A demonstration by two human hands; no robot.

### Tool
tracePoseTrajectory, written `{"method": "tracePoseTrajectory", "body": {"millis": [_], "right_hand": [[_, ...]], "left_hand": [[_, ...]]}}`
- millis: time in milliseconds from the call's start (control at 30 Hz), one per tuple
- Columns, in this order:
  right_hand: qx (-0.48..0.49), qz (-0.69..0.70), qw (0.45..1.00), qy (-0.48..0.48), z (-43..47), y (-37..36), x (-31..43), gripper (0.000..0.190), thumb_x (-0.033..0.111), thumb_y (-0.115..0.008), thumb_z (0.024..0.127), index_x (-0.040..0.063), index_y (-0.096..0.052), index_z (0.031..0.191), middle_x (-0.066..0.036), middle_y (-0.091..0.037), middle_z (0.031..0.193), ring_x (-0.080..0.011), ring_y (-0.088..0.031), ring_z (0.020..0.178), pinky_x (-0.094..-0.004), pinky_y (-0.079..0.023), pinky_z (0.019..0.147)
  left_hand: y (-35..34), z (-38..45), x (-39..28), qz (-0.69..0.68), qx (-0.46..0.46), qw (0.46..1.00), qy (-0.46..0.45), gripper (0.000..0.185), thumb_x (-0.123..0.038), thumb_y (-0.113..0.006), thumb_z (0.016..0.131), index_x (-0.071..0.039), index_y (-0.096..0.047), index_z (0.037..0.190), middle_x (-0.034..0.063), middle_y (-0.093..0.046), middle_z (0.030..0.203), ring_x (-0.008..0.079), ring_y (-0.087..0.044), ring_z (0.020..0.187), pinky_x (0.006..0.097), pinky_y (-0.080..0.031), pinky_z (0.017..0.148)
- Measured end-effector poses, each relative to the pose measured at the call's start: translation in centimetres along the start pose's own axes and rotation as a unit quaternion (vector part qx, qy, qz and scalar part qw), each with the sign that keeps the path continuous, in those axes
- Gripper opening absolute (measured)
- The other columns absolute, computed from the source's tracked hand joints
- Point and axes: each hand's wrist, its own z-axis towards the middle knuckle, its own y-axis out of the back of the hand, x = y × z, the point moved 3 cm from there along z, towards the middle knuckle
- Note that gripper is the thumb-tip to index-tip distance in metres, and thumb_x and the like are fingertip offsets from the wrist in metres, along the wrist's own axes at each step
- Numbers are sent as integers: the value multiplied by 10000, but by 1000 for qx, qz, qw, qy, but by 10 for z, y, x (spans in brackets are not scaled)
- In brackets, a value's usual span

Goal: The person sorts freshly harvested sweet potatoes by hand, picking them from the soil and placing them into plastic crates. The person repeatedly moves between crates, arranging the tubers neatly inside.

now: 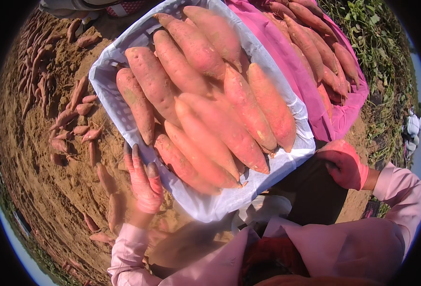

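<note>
A rectangular container with a white cloth liner (228, 204) lies tilted before me, filled with large pinkish-orange sweet potatoes (210, 125). My left hand (145, 187), in a pink glove with dark fingertips, presses against the container's left outer wall, fingers stretched along it. At the lower right corner my right hand (347, 165), also gloved in pink, grips the edge with bent fingers. The container is held between both hands. Its underside is hidden, and I cannot tell what it rests on.
Right beside it stands a second container with a pink liner (339, 125), holding more sweet potatoes (314, 53). Loose sweet potatoes (71, 118) lie on the sandy soil (67, 193) at left. Green vines (374, 39) edge the right. Part of another person (78, 4) shows at top left.
</note>
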Motion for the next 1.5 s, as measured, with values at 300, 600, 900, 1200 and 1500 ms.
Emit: {"method": "tracePoseTrajectory", "body": {"millis": [300, 600, 900, 1200, 1500], "right_hand": [[98, 64, 992, -38, 2, -8, 7, 223, 40, -623, 768, 60, -649, 988, -151, -648, 972, -367, -614, 939, -453, -489, 812], [21, 44, 983, -175, -138, 107, 29, 226, 121, -603, 814, 51, -670, 1018, -174, -663, 1025, -367, -612, 998, -440, -489, 889], [153, 95, 936, -304, -168, 188, -162, 348, 188, -601, 858, 74, -645, 1184, -167, -658, 1162, -364, -602, 1111, -419, -481, 975], [50, 131, 977, -159, -63, 246, -252, 320, 194, -553, 916, 47, -636, 1187, -211, -653, 1152, -400, -599, 1096, -410, -489, 944], [-78, -21, 997, -10, 143, 259, -290, 450, 218, -570, 902, 21, -559, 1307, -228, -645, 1184, -406, -593, 1127, -422, -460, 999]], "left_hand": [[12, 13, -22, 81, -6, 997, 14, 552, -223, -562, 979, -5, -383, 1454, 304, -370, 1478, 482, -489, 1232, 458, -432, 1026], [133, -81, -135, -143, 191, 923, 303, 492, -145, -597, 946, 8, -483, 1400, 177, -576, 1337, 288, -543, 1235, 353, -418, 1050], [122, -229, -342, -281, -2, 681, 676, 381, -140, -643, 918, -68, -603, 1290, 17, -663, 1031, 147, -625, 831, 288, -506, 697], [-19, -114, -477, -315, -12, 778, 544, 432, -22, -533, 959, 30, -494, 1386, 85, -599, 1290, 154, -563, 1138, 265, -422, 1011], [-200, 182, -482, -370, 17, 851, 372, 520, -99, -588, 944, 60, -444, 1418, 192, -575, 1347, 223, -544, 1248, 307, -410, 1055]]}}
